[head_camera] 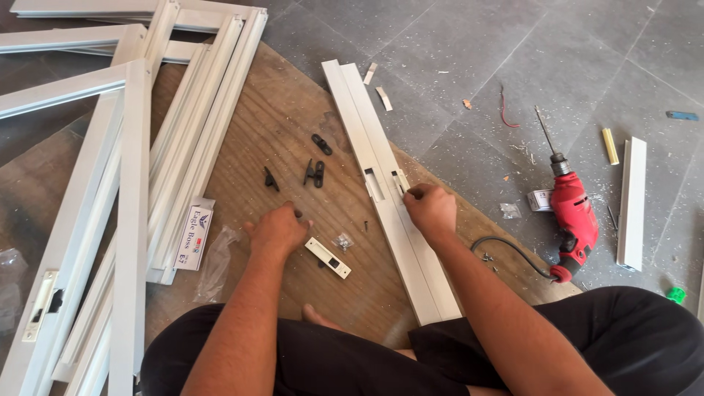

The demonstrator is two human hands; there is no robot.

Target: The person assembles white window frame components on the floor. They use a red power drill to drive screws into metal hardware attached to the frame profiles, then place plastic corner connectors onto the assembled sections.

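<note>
I sit on the floor over a round wooden board [293,139]. A long white aluminium profile [381,183] lies across it, with two rectangular slots cut near its middle. My right hand [431,211] rests on the profile beside the right slot, fingers pinched on something small I cannot make out. My left hand [279,231] is curled on the board, knuckles down, reaching among small black plastic parts [315,172]. A white lock plate [328,258] and a small bag of screws [342,240] lie just right of that hand.
White window frames [132,169] are stacked at the left, with a small printed box [193,238] and an empty plastic wrapper [216,264] beside them. A red corded drill [572,213] lies on the grey tile floor at the right, near a short white profile offcut [632,202].
</note>
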